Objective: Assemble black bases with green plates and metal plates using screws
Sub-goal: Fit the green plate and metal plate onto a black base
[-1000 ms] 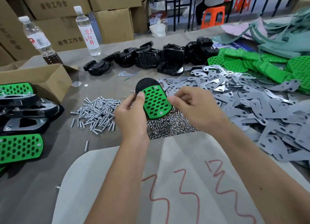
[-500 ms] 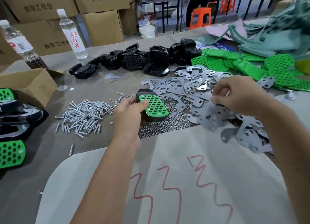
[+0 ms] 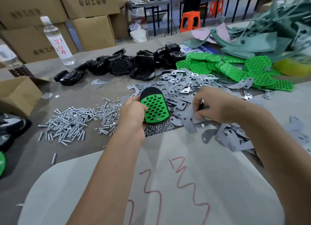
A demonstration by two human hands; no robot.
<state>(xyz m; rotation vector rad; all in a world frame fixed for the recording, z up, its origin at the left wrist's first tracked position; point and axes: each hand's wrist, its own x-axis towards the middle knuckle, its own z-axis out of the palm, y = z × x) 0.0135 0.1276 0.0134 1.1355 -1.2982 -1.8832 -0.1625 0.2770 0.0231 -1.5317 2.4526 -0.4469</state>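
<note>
**Left hand held a base w/ green plate; right hand picked at metal plates**

Head view, looking down at a gray counter (image 3: 80,157). The left hand (image 3: 133,114) curled round a black base (image 3: 149,92) w/ a green plate (image 3: 155,109) seated on top, thumb on the plate's left edge, held just above a patch of small nuts (image 3: 158,128). The right hand (image 3: 217,105) was low over the heap of metal plates (image 3: 181,88), fingers curled and pinching at a plate (image 3: 190,122); whether it had come free couldn't be told. Loose screws (image 3: 67,123) lay to the left, spare black bases (image 3: 121,66) and green plates (image 3: 235,69) farther back.

Handling, as judged: the metal plates looked thin, stiff and light, lying flat and overlapping, so likely slippery and apt to lift in twos; best pinched at an edge or hooked end. The base looked like rigid molded plastic, light, prob. safest gripped by its sides so the plate stays seated and the screw holes stay clear.
</note>
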